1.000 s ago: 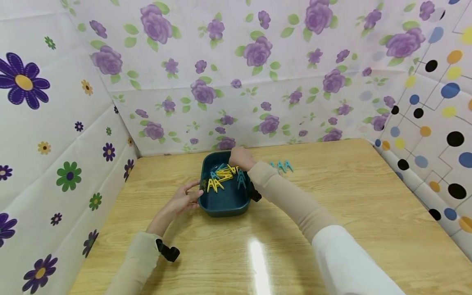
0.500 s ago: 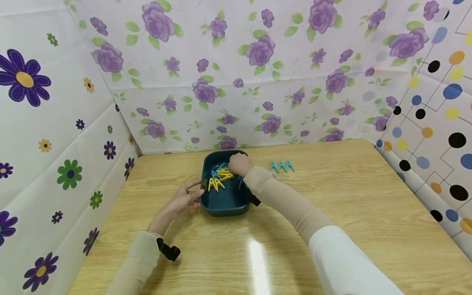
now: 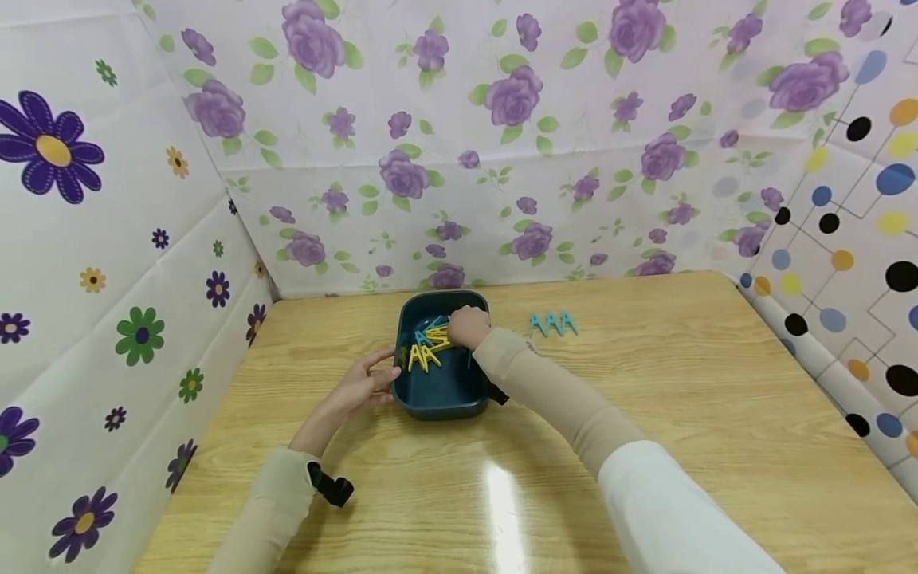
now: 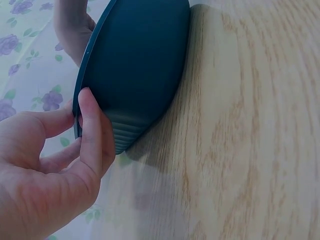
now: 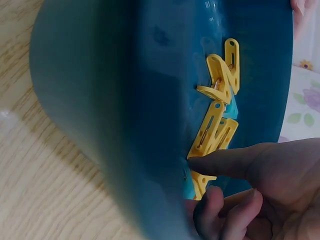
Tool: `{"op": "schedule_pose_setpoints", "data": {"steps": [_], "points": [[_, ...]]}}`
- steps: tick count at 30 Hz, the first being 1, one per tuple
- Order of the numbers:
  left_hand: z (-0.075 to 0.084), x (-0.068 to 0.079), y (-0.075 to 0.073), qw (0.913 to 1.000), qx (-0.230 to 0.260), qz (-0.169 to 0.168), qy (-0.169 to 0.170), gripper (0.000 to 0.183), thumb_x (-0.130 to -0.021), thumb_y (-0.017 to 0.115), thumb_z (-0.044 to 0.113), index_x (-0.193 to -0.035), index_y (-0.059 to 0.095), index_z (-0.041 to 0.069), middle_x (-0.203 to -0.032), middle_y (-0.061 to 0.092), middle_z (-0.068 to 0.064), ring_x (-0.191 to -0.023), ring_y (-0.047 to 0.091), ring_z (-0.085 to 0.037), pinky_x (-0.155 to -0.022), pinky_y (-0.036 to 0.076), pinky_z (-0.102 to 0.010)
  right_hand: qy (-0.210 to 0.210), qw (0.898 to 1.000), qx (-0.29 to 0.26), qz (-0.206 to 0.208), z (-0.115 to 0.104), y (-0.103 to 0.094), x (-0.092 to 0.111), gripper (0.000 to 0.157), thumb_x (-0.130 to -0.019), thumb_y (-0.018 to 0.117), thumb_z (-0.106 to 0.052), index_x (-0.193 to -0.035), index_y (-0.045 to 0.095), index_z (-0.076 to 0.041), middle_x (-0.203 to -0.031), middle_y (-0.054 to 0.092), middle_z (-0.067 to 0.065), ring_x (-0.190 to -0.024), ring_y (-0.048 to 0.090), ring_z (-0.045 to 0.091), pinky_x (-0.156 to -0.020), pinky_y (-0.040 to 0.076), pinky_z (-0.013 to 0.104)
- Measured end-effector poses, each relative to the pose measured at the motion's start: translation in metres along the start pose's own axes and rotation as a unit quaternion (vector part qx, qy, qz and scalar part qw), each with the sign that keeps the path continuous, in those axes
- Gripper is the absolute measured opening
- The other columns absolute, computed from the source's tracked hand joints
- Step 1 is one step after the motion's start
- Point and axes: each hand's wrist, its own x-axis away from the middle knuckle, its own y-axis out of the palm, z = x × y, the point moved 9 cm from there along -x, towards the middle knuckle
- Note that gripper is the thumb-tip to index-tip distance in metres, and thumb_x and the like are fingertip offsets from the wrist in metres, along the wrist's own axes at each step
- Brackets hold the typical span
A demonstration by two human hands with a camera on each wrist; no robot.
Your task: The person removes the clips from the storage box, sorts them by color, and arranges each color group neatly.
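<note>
In the head view a dark teal plastic basin (image 3: pixel 439 413) stands on the wooden table with yellow clothespins (image 3: pixel 425 357) and teal clothespins (image 3: pixel 421 338) inside. My left hand (image 3: pixel 364 383) grips its left rim; in the left wrist view thumb and fingers pinch the rim from both sides. My right hand (image 3: pixel 470 327) reaches down into the basin's right part and covers some clothespins. Seen from the right wrist, one straight digit touches a yellow clothespin (image 5: pixel 206 132) while other fingers bend below, apart from it. A teal clothespin (image 5: pixel 188 185) shows partly between them.
Three teal clothespins (image 3: pixel 553 324) lie in a row on the table (image 3: pixel 645 359), right of the basin. A floral cloth (image 3: pixel 459 159) hangs behind the table's far edge, with patterned sheets at both sides. Black wrist cameras (image 3: pixel 331 485) are strapped to the sleeves.
My right hand has moved from the basin's far rim down and deeper among the clothespins, uncovering the row on the table. My left hand has stayed on the rim. The view has shifted slightly.
</note>
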Motion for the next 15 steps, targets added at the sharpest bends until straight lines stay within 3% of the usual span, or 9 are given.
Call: {"op": "schedule_pose_setpoints", "data": {"steps": [4,7,11,15], "points": [[0.001,0.002,0.001,1.0000,-0.003,-0.003,0.002,0.065,-0.100,0.054,0.019,-0.155,0.019,0.010,-0.091,0.069,0.000,-0.069,0.063,-0.006,-0.064,0.055,-0.020,0.006,1.000,-0.005,-0.008,-0.001,0.002,0.000,0.029,-0.101,0.048,-0.023,-0.123,0.064,-0.013,-0.106,0.063,0.008,-0.068,0.042,0.016,-0.054,0.033,0.027],[-0.002,0.002,0.002,1.0000,-0.006,-0.004,-0.001,0.065,-0.100,0.054,0.019,-0.154,0.020,0.010,-0.091,0.069,0.000,-0.068,0.062,-0.006,-0.064,0.054,-0.021,0.002,1.000,-0.025,-0.012,0.001,0.008,-0.003,0.017,-0.098,0.053,-0.020,-0.101,0.067,-0.010,-0.085,0.057,0.005,-0.064,0.039,0.015,-0.053,0.033,0.027],[-0.002,0.001,0.003,1.0000,-0.009,-0.002,-0.002,0.066,-0.100,0.055,0.021,-0.155,0.020,0.012,-0.089,0.067,0.000,-0.067,0.061,-0.006,-0.064,0.054,-0.021,-0.008,0.999,-0.047,-0.024,0.004,0.009,-0.008,0.017,-0.096,0.054,-0.014,-0.079,0.057,-0.011,-0.065,0.037,0.002,-0.052,0.030,0.013,-0.047,0.030,0.026],[-0.001,0.001,0.001,0.9999,-0.011,0.002,-0.002,0.065,-0.100,0.054,0.020,-0.155,0.020,0.011,-0.090,0.067,0.000,-0.067,0.061,-0.006,-0.064,0.054,-0.021,-0.022,0.998,-0.044,-0.025,0.002,0.000,-0.008,0.011,-0.095,0.054,-0.013,-0.085,0.057,-0.010,-0.069,0.038,0.003,-0.051,0.027,0.013,-0.046,0.028,0.026]]}}
